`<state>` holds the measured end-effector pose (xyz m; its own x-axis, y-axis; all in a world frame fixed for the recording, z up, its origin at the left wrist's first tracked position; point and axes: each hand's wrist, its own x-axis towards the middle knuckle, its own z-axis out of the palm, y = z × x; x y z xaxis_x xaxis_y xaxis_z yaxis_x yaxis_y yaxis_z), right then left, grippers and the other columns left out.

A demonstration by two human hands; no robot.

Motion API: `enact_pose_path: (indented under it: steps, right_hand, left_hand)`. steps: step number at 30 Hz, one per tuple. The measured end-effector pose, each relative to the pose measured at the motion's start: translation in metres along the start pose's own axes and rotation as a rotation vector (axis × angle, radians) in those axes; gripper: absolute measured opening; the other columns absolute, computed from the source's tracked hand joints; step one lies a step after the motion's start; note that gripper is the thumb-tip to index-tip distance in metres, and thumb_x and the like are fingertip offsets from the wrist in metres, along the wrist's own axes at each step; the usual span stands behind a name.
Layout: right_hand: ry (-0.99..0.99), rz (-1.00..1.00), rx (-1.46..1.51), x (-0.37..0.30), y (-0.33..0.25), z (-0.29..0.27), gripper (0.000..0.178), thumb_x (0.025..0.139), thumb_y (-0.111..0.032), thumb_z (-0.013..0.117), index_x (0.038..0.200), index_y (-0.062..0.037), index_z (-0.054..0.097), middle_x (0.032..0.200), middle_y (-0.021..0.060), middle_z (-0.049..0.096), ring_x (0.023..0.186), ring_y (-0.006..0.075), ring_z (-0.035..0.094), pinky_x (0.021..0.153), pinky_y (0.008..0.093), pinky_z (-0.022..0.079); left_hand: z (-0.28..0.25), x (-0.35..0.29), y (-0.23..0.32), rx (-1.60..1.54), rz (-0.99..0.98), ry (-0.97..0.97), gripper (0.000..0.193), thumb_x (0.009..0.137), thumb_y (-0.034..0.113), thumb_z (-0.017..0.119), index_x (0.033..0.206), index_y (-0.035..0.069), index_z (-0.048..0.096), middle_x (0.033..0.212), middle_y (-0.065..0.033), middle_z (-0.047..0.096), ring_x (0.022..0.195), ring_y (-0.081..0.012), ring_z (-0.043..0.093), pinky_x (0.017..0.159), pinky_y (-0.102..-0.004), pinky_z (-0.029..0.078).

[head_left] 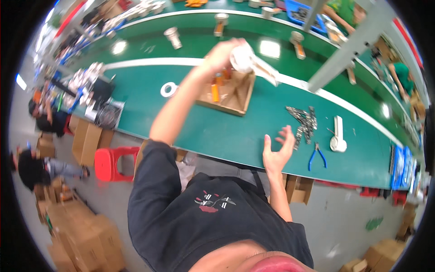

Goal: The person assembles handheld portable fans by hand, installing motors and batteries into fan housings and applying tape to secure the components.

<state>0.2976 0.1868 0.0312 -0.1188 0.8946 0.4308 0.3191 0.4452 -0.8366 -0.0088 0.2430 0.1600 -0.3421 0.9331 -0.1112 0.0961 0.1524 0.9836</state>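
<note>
My left hand (221,55) is stretched out to the far side of the bench, its fingers closed on a white round-headed device with a handle (243,58). The device is held above a shallow cardboard box (235,97) with orange pieces (215,94) in it, and motion blurs it. My right hand (278,154) hovers near the bench's front edge, fingers spread and nothing in it. Beside it lie a pile of small metal parts (306,122) and pliers with blue handles (317,157). Farther right, a similar white device (338,136) rests on the green bench top (181,129).
Beyond a pale rail, a green belt (149,45) carries several white devices (297,44). A grey post (337,61) rises at right. A white ring-shaped roll (169,89) lies left of the box. At floor level stands a red stool (106,164). Other people are around.
</note>
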Motion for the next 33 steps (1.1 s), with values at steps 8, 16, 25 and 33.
enact_pose_path:
  steps: [8, 16, 25, 33]
  right_hand:
    - [-0.279, -0.461, -0.064, -0.02, -0.044, 0.012, 0.047, 0.073, 0.004, 0.067, 0.12, 0.0047, 0.064, 0.105, 0.0193, 0.068, 0.092, 0.0351, 0.066, 0.081, 0.0397, 0.053]
    - [-0.359, -0.038, -0.247, 0.011, -0.017, -0.003, 0.027, 0.086, -0.008, 0.069, 0.11, 0.0064, 0.065, 0.094, 0.0256, 0.069, 0.09, 0.0414, 0.067, 0.081, 0.0451, 0.051]
    - [-0.343, -0.132, -0.676, 0.041, 0.021, 0.007, 0.029, 0.089, -0.014, 0.07, 0.111, 0.0051, 0.066, 0.101, 0.0222, 0.064, 0.091, 0.0409, 0.062, 0.082, 0.0492, 0.048]
    - [-0.506, -0.183, 0.071, 0.004, -0.088, 0.023, 0.039, 0.091, 0.0, 0.065, 0.129, 0.0034, 0.059, 0.112, 0.015, 0.067, 0.087, 0.0172, 0.066, 0.077, 0.0315, 0.052]
  left_hand:
    - [0.055, -0.19, -0.067, 0.025, 0.069, -0.15, 0.03, 0.094, 0.021, 0.065, 0.116, 0.0, 0.063, 0.096, -0.0134, 0.071, 0.087, -0.0187, 0.067, 0.08, -0.0338, 0.053]
    - [-0.12, -0.143, -0.18, 1.121, 0.217, 0.88, 0.035, 0.082, 0.005, 0.061, 0.117, 0.003, 0.06, 0.131, -0.0203, 0.058, 0.127, -0.0399, 0.051, 0.104, -0.0499, 0.042]
    - [-0.137, -0.125, -0.202, 1.01, 0.234, 0.744, 0.027, 0.084, 0.014, 0.069, 0.107, 0.002, 0.064, 0.118, -0.0193, 0.057, 0.112, -0.0375, 0.054, 0.094, -0.0428, 0.049]
    - [-0.023, -0.208, -0.12, 0.472, 0.59, 0.826, 0.023, 0.081, 0.01, 0.073, 0.095, 0.001, 0.058, 0.141, -0.0274, 0.045, 0.126, -0.044, 0.052, 0.102, -0.0455, 0.046]
